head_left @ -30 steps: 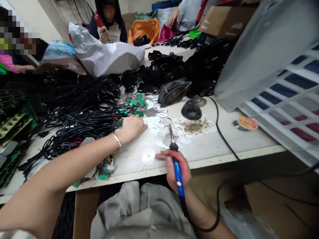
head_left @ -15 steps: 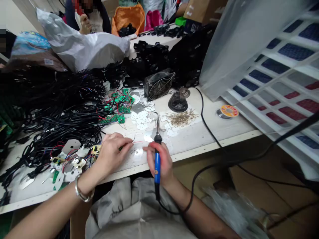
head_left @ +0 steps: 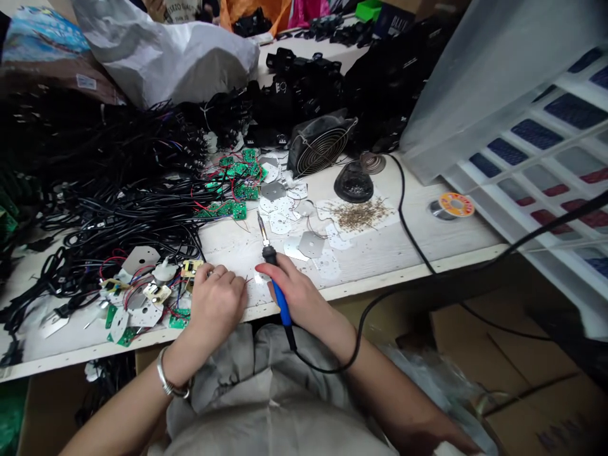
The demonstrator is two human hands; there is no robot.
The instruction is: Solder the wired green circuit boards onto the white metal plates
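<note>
Soldering iron (head_left: 275,278) is clasped in the right hand (head_left: 297,294), tip raised over the surface (head_left: 380,259) near the front edge. A thin wire (head_left: 247,279) is pinched under the left hand (head_left: 216,304), just beside green boards (head_left: 178,320).

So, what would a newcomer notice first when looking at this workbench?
Probably the blue-handled soldering iron in the right hand at the bench's near edge, tip pointing away, with the left hand beside it. Next, the big tangle of black cables covering the left side, and the small fan behind scattered green circuit boards.
</note>
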